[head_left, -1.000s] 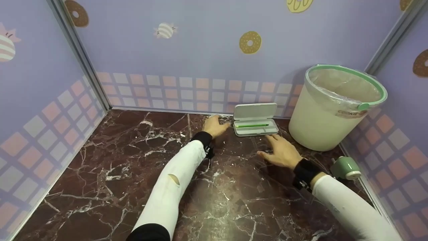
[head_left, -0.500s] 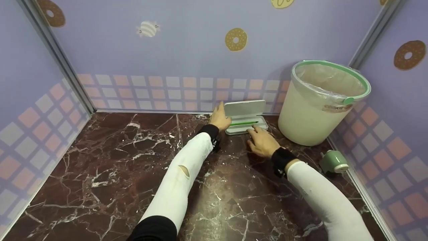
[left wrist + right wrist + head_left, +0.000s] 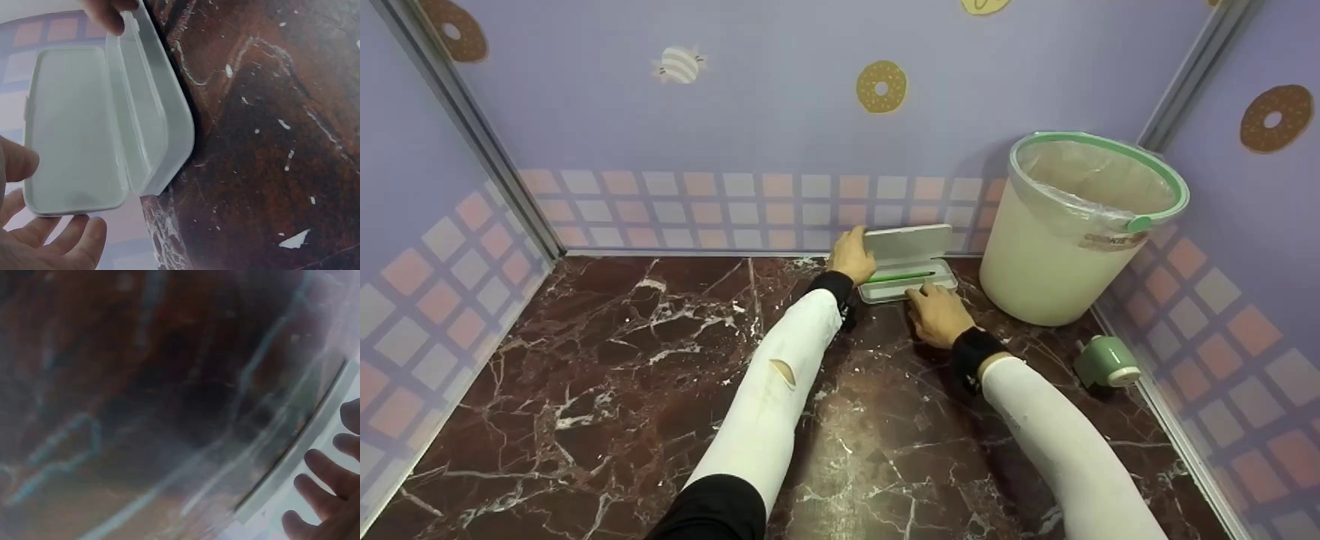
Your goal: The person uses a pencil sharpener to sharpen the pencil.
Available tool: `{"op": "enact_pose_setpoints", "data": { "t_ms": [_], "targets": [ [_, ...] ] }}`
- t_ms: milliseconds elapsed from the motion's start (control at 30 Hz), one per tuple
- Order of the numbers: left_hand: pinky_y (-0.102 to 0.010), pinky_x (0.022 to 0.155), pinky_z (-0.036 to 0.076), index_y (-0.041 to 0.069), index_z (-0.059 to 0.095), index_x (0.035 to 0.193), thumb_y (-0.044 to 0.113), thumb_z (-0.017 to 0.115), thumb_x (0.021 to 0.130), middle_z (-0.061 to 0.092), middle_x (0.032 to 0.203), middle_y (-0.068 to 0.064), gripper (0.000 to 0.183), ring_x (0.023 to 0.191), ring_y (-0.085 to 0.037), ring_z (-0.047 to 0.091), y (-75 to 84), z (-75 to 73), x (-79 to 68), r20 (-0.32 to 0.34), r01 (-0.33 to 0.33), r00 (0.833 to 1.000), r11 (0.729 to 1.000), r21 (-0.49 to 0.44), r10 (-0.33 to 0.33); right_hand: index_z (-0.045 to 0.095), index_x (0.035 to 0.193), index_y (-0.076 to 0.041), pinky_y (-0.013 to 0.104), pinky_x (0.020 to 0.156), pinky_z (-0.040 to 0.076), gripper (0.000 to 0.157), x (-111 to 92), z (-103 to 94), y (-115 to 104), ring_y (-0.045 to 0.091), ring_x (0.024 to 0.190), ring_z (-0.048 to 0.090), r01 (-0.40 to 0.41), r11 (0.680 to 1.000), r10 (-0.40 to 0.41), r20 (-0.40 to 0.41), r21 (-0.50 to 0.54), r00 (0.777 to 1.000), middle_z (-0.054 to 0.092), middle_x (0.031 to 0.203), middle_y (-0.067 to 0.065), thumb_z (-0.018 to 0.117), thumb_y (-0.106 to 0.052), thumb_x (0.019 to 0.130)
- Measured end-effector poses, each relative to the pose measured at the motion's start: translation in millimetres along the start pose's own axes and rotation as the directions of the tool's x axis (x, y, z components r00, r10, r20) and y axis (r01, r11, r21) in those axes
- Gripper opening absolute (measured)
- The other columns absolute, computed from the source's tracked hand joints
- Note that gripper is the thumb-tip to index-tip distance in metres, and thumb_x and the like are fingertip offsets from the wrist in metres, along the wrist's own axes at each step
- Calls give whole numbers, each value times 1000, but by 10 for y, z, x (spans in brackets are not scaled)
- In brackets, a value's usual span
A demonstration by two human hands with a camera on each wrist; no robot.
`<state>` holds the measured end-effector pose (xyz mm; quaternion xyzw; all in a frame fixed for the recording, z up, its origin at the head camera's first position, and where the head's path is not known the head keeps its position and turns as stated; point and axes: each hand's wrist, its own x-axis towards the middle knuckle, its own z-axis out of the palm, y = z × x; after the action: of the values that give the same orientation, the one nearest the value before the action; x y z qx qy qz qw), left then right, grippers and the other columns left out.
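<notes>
A pale pencil case [image 3: 909, 247] stands with its lid raised near the back wall. Inside its tray lies a green pencil [image 3: 901, 276], which the left wrist view does not show. My left hand [image 3: 851, 257] holds the lid [image 3: 73, 129] by its left end, thumb on the inner face and fingers behind. At the front edge of the case, my right hand [image 3: 939, 313] has its fingertips over the rim, seemingly touching it. In the right wrist view the fingers [image 3: 332, 472] are loosely spread above the case, gripping nothing visible.
A cream bin [image 3: 1054, 255] with a green rim and clear liner stands right of the case. In front of it, by the right wall, sits a small green object with a pale round end [image 3: 1108, 361]. Purple patterned walls enclose the dark marbled tabletop [image 3: 622, 375].
My left hand has moved from beside the case onto its lid and taken hold of its end. The right hand has come in to the front rim. The head view has shifted slightly.
</notes>
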<state>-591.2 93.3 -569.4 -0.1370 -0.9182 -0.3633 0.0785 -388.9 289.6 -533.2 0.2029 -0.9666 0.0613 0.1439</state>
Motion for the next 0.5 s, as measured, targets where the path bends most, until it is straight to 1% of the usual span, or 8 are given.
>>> {"op": "enact_pose_setpoints", "data": {
  "t_ms": [67,133,200,233,300,400,433,500],
  "targets": [
    [-48,123,53,20,58,160,23,67,101,70,152,-11,60,144,-33,66,-82,37,47,-30,-3,1000,1000,-13,3,65,139,1,71,97,59,40,-16,-57,-38,54,115,69,-12,999,12,-10,33,1000,67,126,30,70,-12,102],
    [-49,116,58,18,65,153,23,68,99,76,144,-11,54,136,-34,72,-151,71,83,-59,-10,998,1000,-9,10,64,141,1,73,101,58,43,-12,-53,-19,57,122,67,-13,998,15,-28,59,999,65,134,33,72,-11,100],
    [-49,111,60,15,70,146,22,67,99,80,136,-10,47,129,-34,76,-174,80,84,-73,2,997,1000,1,-2,63,142,1,74,102,58,46,3,-17,26,58,127,66,-13,998,15,-33,67,999,63,141,34,72,-10,98],
    [-50,109,61,15,72,142,22,67,99,81,133,-10,44,126,-34,78,-174,77,70,-77,17,997,1000,1,-17,63,141,-1,75,98,58,46,20,54,81,58,126,66,-8,998,10,-37,55,999,63,140,33,72,-11,98],
    [-49,107,62,15,76,133,19,66,98,84,126,-8,37,121,-33,79,-154,57,17,-80,52,995,999,-15,-53,64,136,-4,76,88,59,42,55,234,207,55,120,68,0,1000,0,-33,11,999,66,134,29,72,-14,97],
    [-47,105,61,17,80,124,17,64,98,86,119,-6,30,118,-31,80,-97,-4,-93,-74,91,993,995,-40,-94,68,126,-9,74,79,59,30,81,418,325,49,112,69,0,999,-1,-24,-45,1000,70,122,22,71,-16,97],
    [-48,105,61,15,80,123,15,65,98,86,119,-7,30,118,-32,80,8,-88,-178,-68,107,992,994,-30,-108,70,123,-9,73,77,58,26,82,432,332,48,109,68,-4,999,2,-24,-54,1000,71,119,21,71,-16,97],
    [-46,103,61,16,81,121,14,63,98,87,116,-5,29,116,-30,80,37,-121,-227,-62,99,993,994,-37,-101,73,118,-8,72,80,59,21,63,358,282,48,107,68,-20,999,19,-27,-37,999,73,116,22,73,-11,97]
  ]
}}
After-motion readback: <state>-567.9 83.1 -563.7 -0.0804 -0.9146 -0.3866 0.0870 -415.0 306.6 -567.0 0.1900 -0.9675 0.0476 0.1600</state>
